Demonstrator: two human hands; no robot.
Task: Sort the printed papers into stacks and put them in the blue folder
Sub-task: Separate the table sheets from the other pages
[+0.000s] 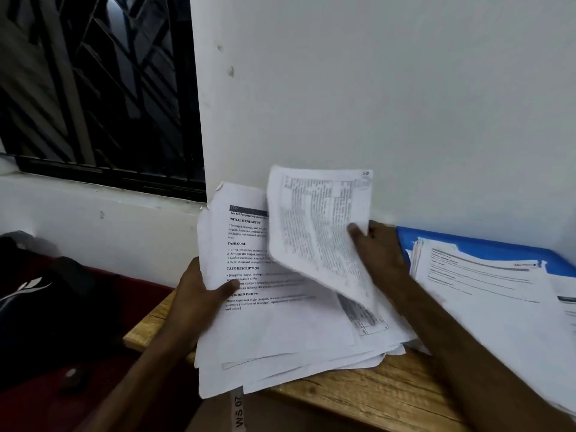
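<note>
My left hand grips the left edge of a thick stack of printed papers, thumb on the top page. That page shows headings such as "TASK GOAL". My right hand pinches one printed sheet and lifts it off the stack, bent upward toward the wall. The blue folder lies open at the right against the wall. A second pile of printed papers lies on it and spreads toward the right edge of view.
A wooden table carries the papers; a label reading "WS 07" hangs at its front edge. A white wall stands close behind. A dark bag lies on a red surface at the left, below a barred window.
</note>
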